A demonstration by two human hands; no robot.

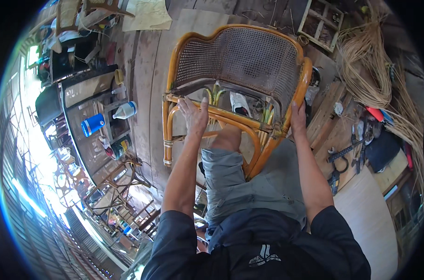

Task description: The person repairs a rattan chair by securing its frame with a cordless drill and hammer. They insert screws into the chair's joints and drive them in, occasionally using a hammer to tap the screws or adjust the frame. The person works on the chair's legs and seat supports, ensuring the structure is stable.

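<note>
A rattan armchair (216,30) with a woven cane back stands tilted before me, its seat frame without a panel. Through that opening a white shoe (240,103) shows. My left hand (194,114) lies on the front seat rail near the left corner, fingers stretched and thumb apart. On the right side, my right hand (298,119) is closed around the thick curved arm of the chair; part of its fingers is hidden behind the pole. The lower frame rests against my bent legs (230,172).
Bundled cane strands (363,70) lie at the far right, beside a small wooden frame (321,23). Hand tools (345,154) and wooden boards (326,112) are to my right. A blue jug (93,125) and a bottle (124,110) are on the left.
</note>
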